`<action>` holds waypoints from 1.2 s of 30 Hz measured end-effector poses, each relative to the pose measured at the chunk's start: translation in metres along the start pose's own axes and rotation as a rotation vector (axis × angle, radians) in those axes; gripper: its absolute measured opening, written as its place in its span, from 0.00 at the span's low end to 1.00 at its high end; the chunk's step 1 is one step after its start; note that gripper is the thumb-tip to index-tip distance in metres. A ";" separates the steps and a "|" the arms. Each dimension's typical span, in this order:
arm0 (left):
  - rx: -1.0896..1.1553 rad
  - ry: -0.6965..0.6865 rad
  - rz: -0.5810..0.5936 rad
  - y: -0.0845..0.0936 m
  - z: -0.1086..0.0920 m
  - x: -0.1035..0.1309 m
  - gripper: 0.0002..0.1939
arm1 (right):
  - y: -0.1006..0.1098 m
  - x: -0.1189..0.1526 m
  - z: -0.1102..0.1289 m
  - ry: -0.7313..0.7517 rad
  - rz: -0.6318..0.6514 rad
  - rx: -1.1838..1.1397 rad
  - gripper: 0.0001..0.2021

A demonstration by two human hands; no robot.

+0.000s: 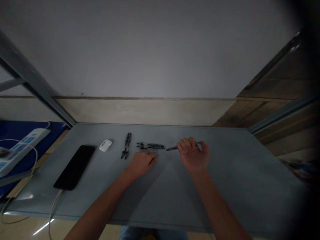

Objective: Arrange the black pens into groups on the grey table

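Note:
My right hand (193,153) is closed around a dark pen (172,148), held above the grey table, its tip end pointing left. My left hand (142,164) rests on the table with the fingers curled in, and nothing shows in it. Just beyond the left knuckles lies a sideways group of several dark pens (150,146). Further left, another group of dark pens (126,145) lies pointing away from me.
A white earbud case (105,145) and a black phone (74,167) with a cable lie on the left of the table (160,200). Beyond the left edge is a white power strip (23,150). A wall stands behind; metal posts rise at both sides.

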State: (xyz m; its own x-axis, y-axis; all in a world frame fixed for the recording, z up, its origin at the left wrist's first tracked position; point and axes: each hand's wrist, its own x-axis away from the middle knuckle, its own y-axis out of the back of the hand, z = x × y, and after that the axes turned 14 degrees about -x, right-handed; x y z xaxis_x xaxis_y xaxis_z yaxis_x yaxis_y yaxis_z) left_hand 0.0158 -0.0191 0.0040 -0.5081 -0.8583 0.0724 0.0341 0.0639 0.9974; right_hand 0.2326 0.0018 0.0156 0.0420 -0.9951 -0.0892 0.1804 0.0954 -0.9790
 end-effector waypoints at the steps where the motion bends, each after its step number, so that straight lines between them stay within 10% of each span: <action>1: -0.005 -0.002 -0.005 -0.001 0.000 0.000 0.21 | 0.000 0.000 0.000 -0.002 -0.002 0.004 0.23; 10: -0.011 -0.011 -0.023 -0.003 0.001 0.000 0.21 | -0.009 0.003 0.000 0.064 0.015 0.076 0.21; 17: 0.004 -0.011 -0.022 -0.003 0.001 0.000 0.22 | -0.005 0.004 0.003 0.532 0.086 0.818 0.21; 25: 0.274 0.056 -0.161 0.002 -0.001 0.003 0.26 | 0.008 0.015 -0.032 0.196 0.471 1.750 0.06; 36: 0.317 0.075 -0.242 -0.014 0.004 -0.006 0.23 | 0.016 0.010 -0.041 0.164 0.593 1.943 0.09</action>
State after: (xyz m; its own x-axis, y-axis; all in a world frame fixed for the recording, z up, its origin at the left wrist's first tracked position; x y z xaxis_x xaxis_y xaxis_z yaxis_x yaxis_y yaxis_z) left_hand 0.0151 -0.0132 -0.0102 -0.4038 -0.9020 -0.1527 -0.3520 -0.0009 0.9360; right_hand 0.1957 -0.0076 -0.0088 0.4280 -0.8199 -0.3801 0.7838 0.1274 0.6078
